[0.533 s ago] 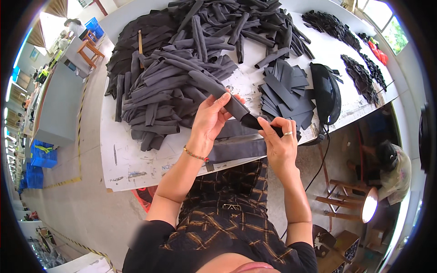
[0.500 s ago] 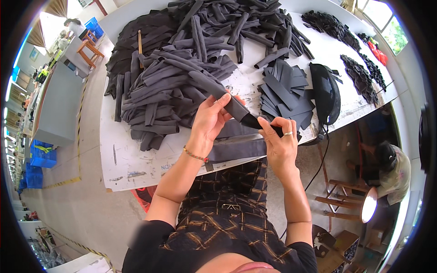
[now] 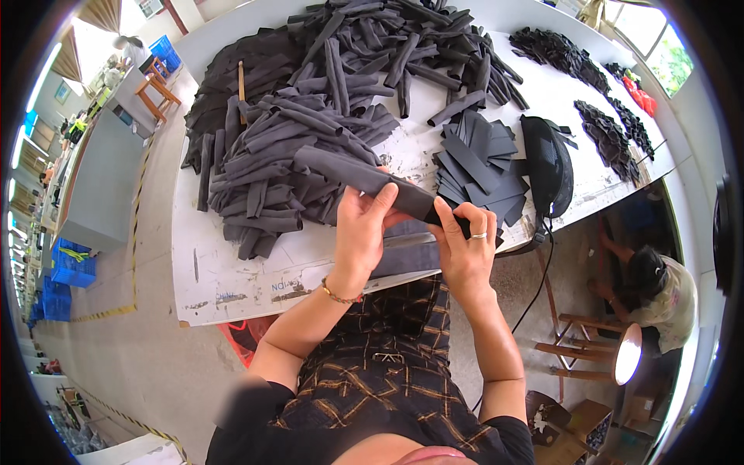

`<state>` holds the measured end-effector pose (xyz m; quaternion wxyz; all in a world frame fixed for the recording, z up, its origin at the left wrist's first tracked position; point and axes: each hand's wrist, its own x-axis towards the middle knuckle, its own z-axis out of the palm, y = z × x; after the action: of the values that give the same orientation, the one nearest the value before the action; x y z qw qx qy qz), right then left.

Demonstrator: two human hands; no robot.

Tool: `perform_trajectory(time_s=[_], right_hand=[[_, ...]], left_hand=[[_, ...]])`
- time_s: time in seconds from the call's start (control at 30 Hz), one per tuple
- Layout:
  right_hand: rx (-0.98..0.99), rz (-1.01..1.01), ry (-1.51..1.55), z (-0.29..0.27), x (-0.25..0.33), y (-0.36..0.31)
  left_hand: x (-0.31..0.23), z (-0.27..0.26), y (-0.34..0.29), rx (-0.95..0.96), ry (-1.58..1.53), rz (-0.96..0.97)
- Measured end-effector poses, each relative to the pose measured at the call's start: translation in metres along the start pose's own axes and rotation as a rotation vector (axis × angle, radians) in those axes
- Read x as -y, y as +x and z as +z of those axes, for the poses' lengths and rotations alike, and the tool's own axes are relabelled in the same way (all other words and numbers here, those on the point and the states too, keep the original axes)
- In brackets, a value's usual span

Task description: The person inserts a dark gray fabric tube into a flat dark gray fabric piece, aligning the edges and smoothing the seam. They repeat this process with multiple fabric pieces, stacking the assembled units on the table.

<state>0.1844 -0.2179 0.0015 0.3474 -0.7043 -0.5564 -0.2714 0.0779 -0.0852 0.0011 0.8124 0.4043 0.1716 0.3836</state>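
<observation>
Head view, from left to right. Blue bins (image 3: 68, 269) stand on the floor at far left, below a grey counter (image 3: 97, 190); a wooden stool (image 3: 157, 97) stands by the counter's far end. On the white table (image 3: 209, 283) lies a large pile (image 3: 267, 167) of dark grey tubes, with a thin stick (image 3: 241, 87) resting on it. Near the middle, the left hand (image 3: 363, 232) is closed on a single tube (image 3: 364, 180), thumb on top and fingers partly hidden behind. This tube is raised in front of the pile and slants down to the right. A flat dark strip (image 3: 407, 260) lies near the table edge below it. The right hand (image 3: 470, 260) (a ring on one finger) pinches the tube's black lower end between thumb and forefinger; whether that end is a separate piece cannot be told. Beyond this hand, flat dark pieces (image 3: 474, 159) overlap in a loose fan, just beside a black mesh case (image 3: 548, 170). A black cord (image 3: 535, 302) hangs near the case. Small black heaps (image 3: 608, 139) and a red bag (image 3: 639, 98) lie farther right. Below them, a person (image 3: 663, 294) bends beside a round stool (image 3: 628, 354).
</observation>
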Motion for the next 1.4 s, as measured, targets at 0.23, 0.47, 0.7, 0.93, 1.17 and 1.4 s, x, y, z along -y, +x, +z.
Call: perform_trajectory(time_s=[0.23, 0.47, 0.7, 0.93, 1.17, 1.4], right_hand=[[0.023, 0.073, 0.263, 0.006, 0.017, -0.003], [0.04, 0.035, 0.32, 0.012, 0.018, 0.003], [0.18, 0.04, 0.345, 0.013, 0.006, -0.01], [0.205, -0.016, 0.311, 0.012, 0.004, 0.0], [0.159, -0.143, 0.333, -0.001, -0.012, 0.006], [0.091, -0.198, 0.397, 0.005, -0.008, 0.01]], left_hand=[[0.008, 0.01, 0.002, 0.343, -0.123, -0.013], [0.018, 0.011, -0.004, 0.242, -0.149, -0.024], [0.02, 0.011, -0.003, 0.2, -0.206, -0.01], [0.023, 0.004, 0.001, 0.17, -0.174, -0.035], [-0.013, 0.006, 0.017, 0.175, -0.198, 0.166], [0.007, 0.014, -0.003, 0.222, -0.282, 0.113]])
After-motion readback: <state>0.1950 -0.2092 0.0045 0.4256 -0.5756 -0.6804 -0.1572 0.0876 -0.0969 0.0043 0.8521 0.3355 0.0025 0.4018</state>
